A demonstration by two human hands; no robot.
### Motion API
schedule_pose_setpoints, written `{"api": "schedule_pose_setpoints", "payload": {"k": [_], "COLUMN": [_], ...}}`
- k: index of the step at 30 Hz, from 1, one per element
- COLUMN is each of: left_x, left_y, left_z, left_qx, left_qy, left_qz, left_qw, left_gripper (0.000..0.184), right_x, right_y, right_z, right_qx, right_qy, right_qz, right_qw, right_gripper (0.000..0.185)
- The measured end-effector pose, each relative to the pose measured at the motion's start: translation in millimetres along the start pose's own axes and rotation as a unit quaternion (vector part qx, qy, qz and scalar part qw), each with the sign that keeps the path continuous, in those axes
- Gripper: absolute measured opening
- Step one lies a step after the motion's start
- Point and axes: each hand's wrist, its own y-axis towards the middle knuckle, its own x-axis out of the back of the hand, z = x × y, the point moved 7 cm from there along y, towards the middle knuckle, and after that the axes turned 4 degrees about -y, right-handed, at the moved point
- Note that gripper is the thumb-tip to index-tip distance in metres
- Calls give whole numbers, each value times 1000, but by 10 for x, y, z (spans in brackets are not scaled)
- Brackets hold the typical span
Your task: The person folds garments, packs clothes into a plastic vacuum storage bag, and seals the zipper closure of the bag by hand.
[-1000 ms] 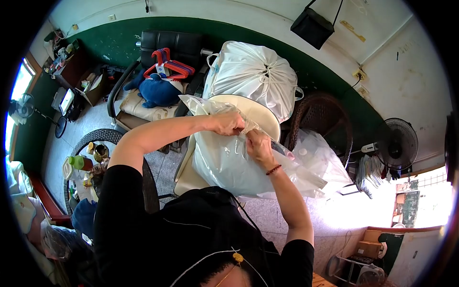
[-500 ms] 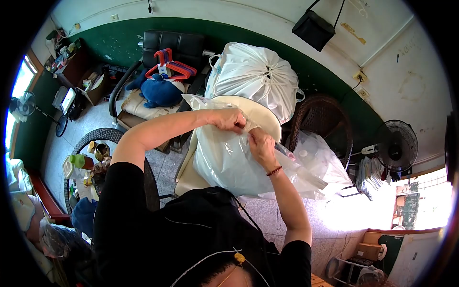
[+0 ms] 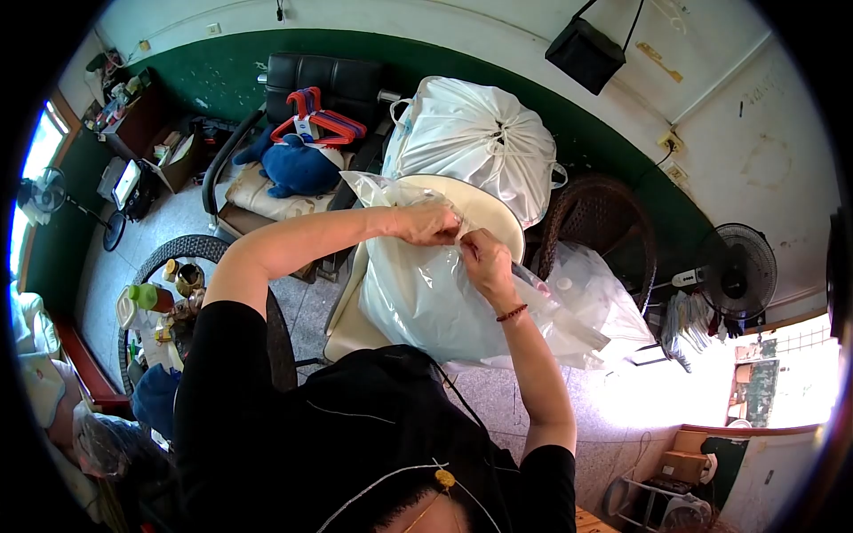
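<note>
A large clear plastic bag (image 3: 413, 298) with pale, bulky contents rests on a cream chair (image 3: 484, 213). My left hand (image 3: 426, 222) is closed on the bag's upper edge, its fingers curled down. Close beside it on the right, my right hand (image 3: 487, 260) pinches the same edge; a dark red bead bracelet circles that wrist. The two hands nearly touch at the fingertips. What lies between the fingers is too small to make out beyond the plastic.
Behind the chair sits a white drawstring bag (image 3: 484, 142). A black armchair (image 3: 324, 80) holds red hangers (image 3: 320, 124) and a blue plush toy (image 3: 298, 169). Left is a round wicker table (image 3: 204, 249) with jars; right are a wicker chair (image 3: 551, 218) and a fan (image 3: 736, 274).
Both hands have stayed at the bag's edge with small finger movements. My right hand has shifted slightly up, closer to my left hand.
</note>
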Motion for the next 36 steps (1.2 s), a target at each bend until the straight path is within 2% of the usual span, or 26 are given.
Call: {"api": "schedule_pose_setpoints", "payload": {"k": [2, 4, 5, 7, 13, 17, 19, 23, 25, 26, 28, 29, 31, 32, 34, 35, 36], "left_x": [29, 61, 59, 111, 203, 242, 204, 374, 696, 817, 1178, 1238, 1435, 1455, 1253, 1185, 1107], "left_y": [-8, -38, -45, -48, -49, -76, -79, -315, -477, -560, -722, -812, -1027, -1109, -1255, -1261, -1227], "left_z": [25, 74, 89, 49, -147, -117, -137, -81, -235, -269, -281, -228, 48, 129, 473, 495, 511], "left_qx": [1, 62, 63, 15, 10, 12, 4, 36, 39, 39, 41, 39, 155, 153, 222, 170, 168], "left_qy": [3, 17, 17, -6, 66, 71, 42, 77, 191, 189, 283, 282, 170, 168, -108, -162, -166], "left_qz": [10, 64, 64, 13, -15, -17, 68, 79, 58, 59, -37, -35, -85, -84, -36, -137, -134], "left_qw": [1000, 996, 996, 1000, 998, 997, 997, 993, 979, 979, 958, 958, 969, 970, 968, 962, 963], "left_gripper": [13, 13, 13, 12, 12, 17, 26, 32, 49, 49, 62, 62, 52, 52, 38, 21, 21], "right_x": [-34, -76, -91, -82, -58, -15, -174, -180, -98, -77, -13, 2, 29, 30, 22, 22, 29], "right_y": [15, 18, 8, 5, 26, 112, 139, 126, 134, 137, 152, 156, 162, 162, 159, 159, 160], "right_z": [3, 20, 11, 34, 14, 265, 261, 172, 222, 224, 246, 262, 312, 313, 295, 280, 269], "right_qx": [9, 32, 32, 40, -1, 23, 66, 58, 53, 51, 56, 53, 54, 51, 35, 30, 30], "right_qy": [-9, -42, -41, -67, -70, -88, -115, -49, -46, -45, -34, -34, -35, -36, -35, -38, -27], "right_qz": [9, -1, 0, -9, 13, 1, 1, 26, 27, 27, 3, 2, -3, -3, 3, 2, -1], "right_qw": [1000, 999, 999, 997, 997, 996, 991, 997, 997, 997, 998, 998, 998, 998, 999, 999, 999], "right_gripper": [7, 6, 6, 7, 12, 15, 14, 10, 7, 7, 8, 8, 8, 8, 9, 9, 9]}}
